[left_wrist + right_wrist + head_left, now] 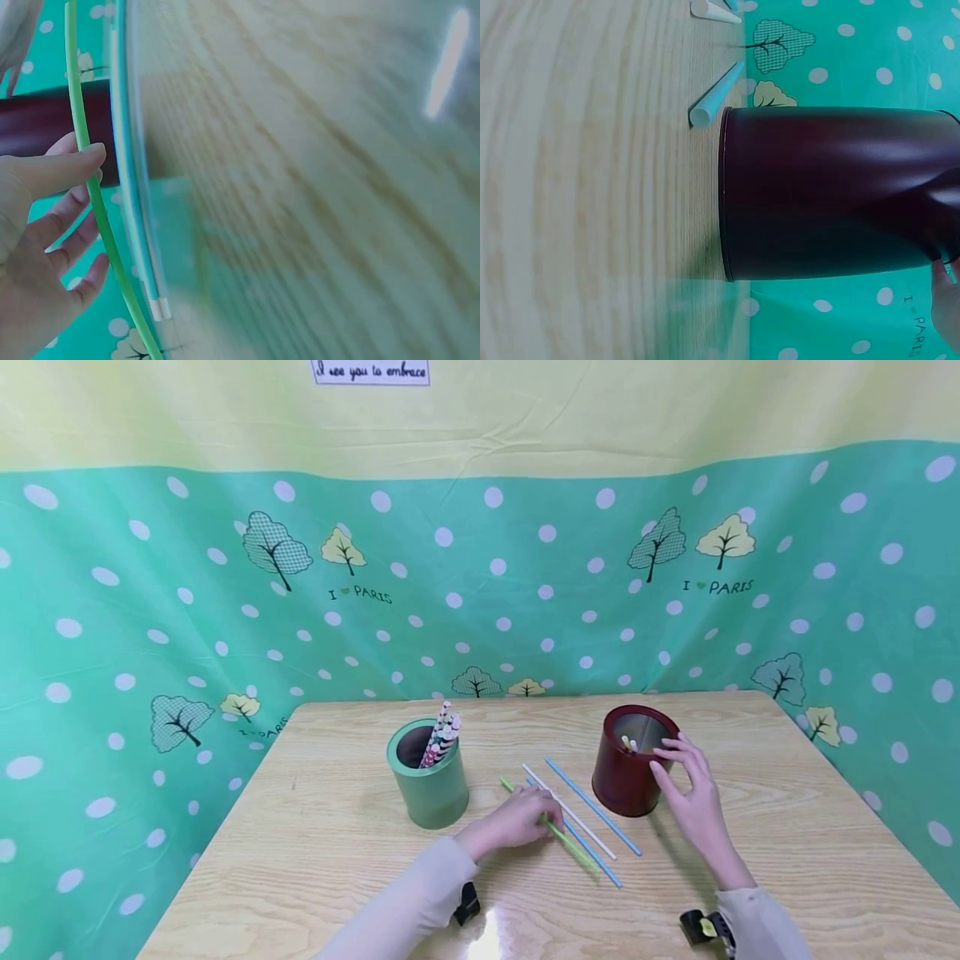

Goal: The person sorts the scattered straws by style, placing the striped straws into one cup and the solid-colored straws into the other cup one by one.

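**Your hands at the straws and the red cup**

On the left of the wooden table (315, 827) stands a green cup (428, 781) with patterned paper straws (442, 739) upright inside. To its right, your left hand (517, 820) lies on the table and its curled fingers pinch the green straw (558, 832), which lies flat. Just beside it lie a white straw (567, 811) and two blue straws (592, 807), all side by side, between the two cups. Further right stands the dark red cup (628, 768), with some straw tips visible inside. Your right hand (693, 793) is open, with its relaxed fingers touching the rim and side of this cup without gripping it.
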Available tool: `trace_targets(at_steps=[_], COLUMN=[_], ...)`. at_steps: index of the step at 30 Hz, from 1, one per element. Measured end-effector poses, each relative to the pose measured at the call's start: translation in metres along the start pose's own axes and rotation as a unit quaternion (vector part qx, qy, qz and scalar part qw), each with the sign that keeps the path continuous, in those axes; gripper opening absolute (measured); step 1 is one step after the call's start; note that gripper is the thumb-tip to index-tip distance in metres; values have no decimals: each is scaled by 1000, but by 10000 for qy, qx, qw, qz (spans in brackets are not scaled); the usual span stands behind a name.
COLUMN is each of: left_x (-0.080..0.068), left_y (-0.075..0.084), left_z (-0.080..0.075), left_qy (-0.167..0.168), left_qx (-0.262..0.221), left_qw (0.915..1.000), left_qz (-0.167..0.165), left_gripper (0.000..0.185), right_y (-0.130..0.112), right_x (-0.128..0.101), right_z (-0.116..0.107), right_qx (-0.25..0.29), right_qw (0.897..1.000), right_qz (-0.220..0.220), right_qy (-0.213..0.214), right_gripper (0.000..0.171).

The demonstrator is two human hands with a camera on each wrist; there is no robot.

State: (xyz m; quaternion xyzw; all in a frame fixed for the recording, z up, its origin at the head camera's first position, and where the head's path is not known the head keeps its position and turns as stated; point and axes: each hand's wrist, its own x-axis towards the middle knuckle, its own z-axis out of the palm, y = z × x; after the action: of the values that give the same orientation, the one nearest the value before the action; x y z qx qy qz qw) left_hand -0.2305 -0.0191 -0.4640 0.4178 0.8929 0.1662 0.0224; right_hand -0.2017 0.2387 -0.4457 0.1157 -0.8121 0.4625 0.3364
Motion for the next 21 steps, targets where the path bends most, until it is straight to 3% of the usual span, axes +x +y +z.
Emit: trace_targets(at_steps=[12, 21], left_x=[-1, 1], left_y=[5, 9], left_z=[-14, -25], left_qy=[538, 1069], left_qx=[-801, -1989], left_qw=[9953, 9742], left_qz=[-58, -16], left_gripper=[14, 12], right_y=[-1, 0], right_x=[0, 0], right_z=[0, 0], right_qx=[30, -32], right_qw=[9999, 10000], right_qz=[97, 2], right_qy=[-45, -17], right_gripper=[22, 21])
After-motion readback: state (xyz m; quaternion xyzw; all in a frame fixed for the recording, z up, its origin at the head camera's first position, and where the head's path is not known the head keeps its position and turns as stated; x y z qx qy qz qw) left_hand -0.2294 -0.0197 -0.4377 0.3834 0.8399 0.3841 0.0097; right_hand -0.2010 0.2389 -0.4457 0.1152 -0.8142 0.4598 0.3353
